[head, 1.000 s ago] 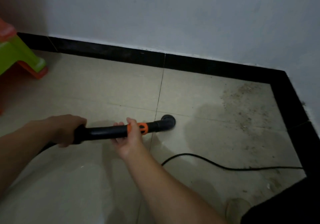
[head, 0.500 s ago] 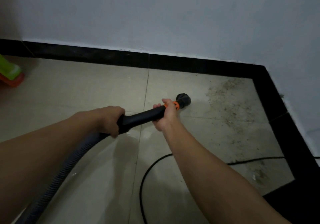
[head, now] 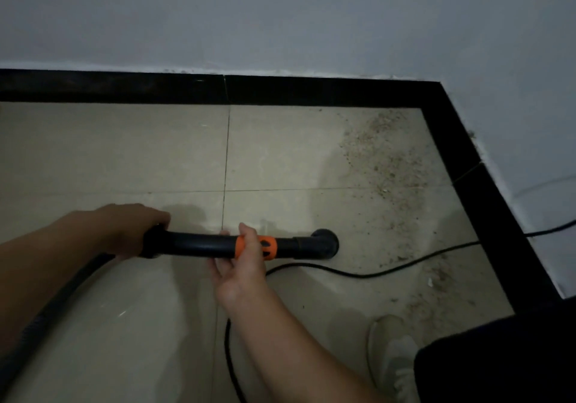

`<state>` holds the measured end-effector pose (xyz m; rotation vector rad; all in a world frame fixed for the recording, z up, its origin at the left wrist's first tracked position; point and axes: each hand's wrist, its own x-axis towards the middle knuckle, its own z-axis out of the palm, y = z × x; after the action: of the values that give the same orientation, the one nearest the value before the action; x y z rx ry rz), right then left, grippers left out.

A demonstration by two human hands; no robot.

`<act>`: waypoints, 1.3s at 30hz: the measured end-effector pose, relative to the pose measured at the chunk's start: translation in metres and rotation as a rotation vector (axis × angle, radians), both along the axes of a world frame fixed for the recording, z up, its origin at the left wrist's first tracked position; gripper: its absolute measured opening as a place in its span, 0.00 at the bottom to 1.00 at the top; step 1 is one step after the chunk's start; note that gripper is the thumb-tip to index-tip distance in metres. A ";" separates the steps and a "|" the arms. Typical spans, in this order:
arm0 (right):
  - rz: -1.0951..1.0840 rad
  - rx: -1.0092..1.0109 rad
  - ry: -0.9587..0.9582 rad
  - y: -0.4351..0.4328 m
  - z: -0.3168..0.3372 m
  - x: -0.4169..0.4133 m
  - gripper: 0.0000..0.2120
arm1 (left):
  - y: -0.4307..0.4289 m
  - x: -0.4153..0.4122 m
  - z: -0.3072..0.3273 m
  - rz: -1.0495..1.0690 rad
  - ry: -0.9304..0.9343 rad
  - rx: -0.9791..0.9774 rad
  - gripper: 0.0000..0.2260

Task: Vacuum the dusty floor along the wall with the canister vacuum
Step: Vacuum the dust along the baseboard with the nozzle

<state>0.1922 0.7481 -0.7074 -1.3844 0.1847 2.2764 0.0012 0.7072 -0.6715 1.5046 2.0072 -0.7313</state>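
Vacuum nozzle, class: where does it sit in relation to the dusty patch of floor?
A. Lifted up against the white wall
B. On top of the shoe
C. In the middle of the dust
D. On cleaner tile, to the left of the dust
D: the vacuum nozzle rests on pale, cleaner tile, while the dusty patch spreads to its right, toward the corner by the black skirting.

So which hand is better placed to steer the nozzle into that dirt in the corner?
The right hand: it cradles the wand by the orange collar, nearest the nozzle and dust.
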 end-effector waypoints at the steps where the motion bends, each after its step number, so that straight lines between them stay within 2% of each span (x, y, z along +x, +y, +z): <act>1: -0.010 0.032 -0.004 0.014 0.001 0.005 0.18 | 0.010 0.009 0.001 0.001 -0.024 0.011 0.11; 3: -0.010 0.109 -0.028 0.046 0.006 0.011 0.16 | 0.028 0.023 0.003 0.020 -0.059 0.018 0.12; 6: 0.042 0.195 -0.061 0.087 0.012 0.007 0.16 | 0.045 0.033 0.008 0.049 -0.077 -0.008 0.19; 11: 0.118 0.196 -0.012 0.085 0.007 -0.006 0.18 | 0.041 0.023 0.016 0.112 -0.020 -0.042 0.21; 14: 0.062 0.168 0.007 0.070 -0.005 0.000 0.11 | 0.039 0.024 0.011 0.078 -0.007 -0.051 0.19; 18: -0.061 0.173 -0.041 0.086 -0.010 0.022 0.09 | 0.059 0.041 0.005 0.048 -0.117 -0.026 0.20; 23: -0.137 0.245 -0.044 0.151 -0.007 0.040 0.05 | 0.100 0.069 0.002 0.000 -0.234 0.053 0.23; 33: -0.097 0.379 -0.052 0.248 -0.017 0.056 0.09 | 0.161 0.104 -0.010 -0.001 -0.358 0.236 0.25; 39: -0.008 0.458 -0.119 0.306 -0.019 0.049 0.09 | 0.202 0.111 -0.018 0.086 -0.445 0.331 0.27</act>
<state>0.2414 1.0543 -0.7260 -1.2588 -0.3482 2.0484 0.1126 0.9088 -0.6892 1.5781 1.8860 -0.0145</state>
